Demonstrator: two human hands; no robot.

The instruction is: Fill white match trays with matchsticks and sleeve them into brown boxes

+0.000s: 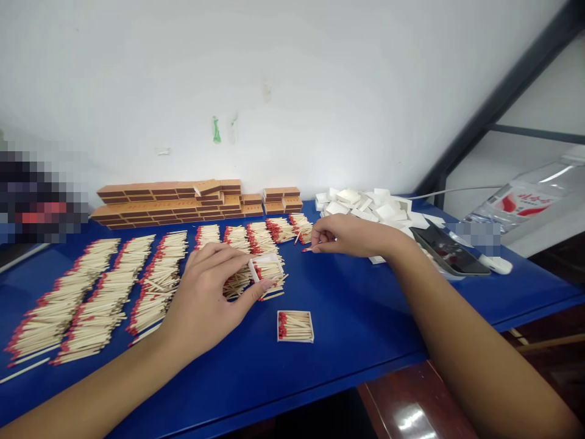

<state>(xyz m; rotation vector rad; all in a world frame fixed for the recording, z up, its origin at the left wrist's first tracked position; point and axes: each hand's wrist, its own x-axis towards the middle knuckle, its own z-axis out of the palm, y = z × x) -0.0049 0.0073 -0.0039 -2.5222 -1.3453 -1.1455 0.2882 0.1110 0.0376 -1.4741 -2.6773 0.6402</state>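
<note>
My left hand [214, 292] grips a small white matchbox tray [252, 272] between thumb and fingers, tilted over the rows of matches; how full it is, I cannot tell. My right hand [336, 235] has its fingers pinched at the right end of the rows, with a red-tipped match [307, 249] at the fingertips. Several long rows of red-headed matches [98, 292] lie across the table, partly covered by my left hand. Nearer to me, a second tray filled with matches [296, 326] rests flat on the blue table [356, 317].
Brown matchbox sleeves [169, 204] are stacked along the wall. A heap of white trays [365, 204] lies behind my right hand. To the right are a phone [450, 250], a white plastic object [497, 264] and a large clear bottle [525, 195]. The table's front edge runs below.
</note>
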